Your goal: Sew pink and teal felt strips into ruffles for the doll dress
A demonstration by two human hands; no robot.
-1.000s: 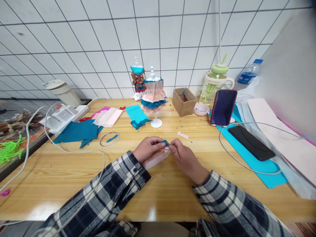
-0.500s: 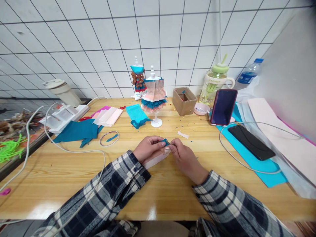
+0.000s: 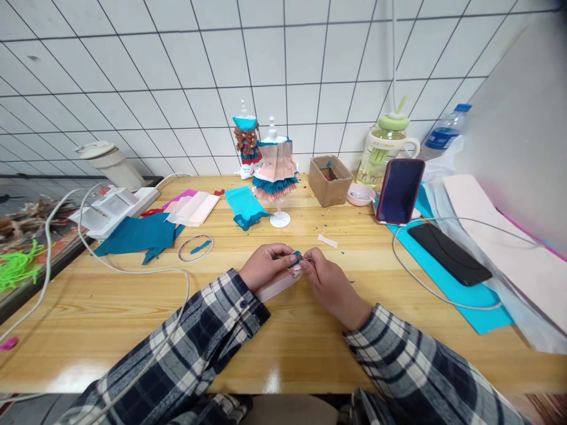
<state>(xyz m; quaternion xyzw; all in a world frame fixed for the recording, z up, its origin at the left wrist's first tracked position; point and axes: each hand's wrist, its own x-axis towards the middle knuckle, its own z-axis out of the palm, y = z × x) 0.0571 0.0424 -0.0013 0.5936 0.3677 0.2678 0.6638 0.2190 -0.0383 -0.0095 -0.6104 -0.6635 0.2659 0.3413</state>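
Note:
Pinched between my left hand's (image 3: pixel 268 267) thumb and fingers is a pale pink crepe paper strip (image 3: pixel 279 285), its tail hanging below toward the table. A small teal paper piece (image 3: pixel 296 255) pokes out at the fingertips against the strip's gathered end. My right hand (image 3: pixel 328 284) is closed in a pinch at that same spot, its fingertips nearly touching the left ones. Something thin shows at the right fingertips, too small to name. Beyond the hands stands a small white dress form (image 3: pixel 280 219) wearing a pink and teal ruffled paper dress (image 3: pixel 278 167).
Behind it is a second dressed form (image 3: pixel 246 141). Around them lie a cardboard box (image 3: pixel 331 188), a pink dish (image 3: pixel 361 195), an upright phone (image 3: pixel 400 192), a flat black phone (image 3: pixel 449 254), teal paper (image 3: pixel 137 234) and a tape ring (image 3: pixel 181 249). A white cable (image 3: pixel 146 271) crosses my left sleeve.
Less of the teal piece shows at the fingertips, and its visible part looks narrower. Both hands stay in nearly the same place.

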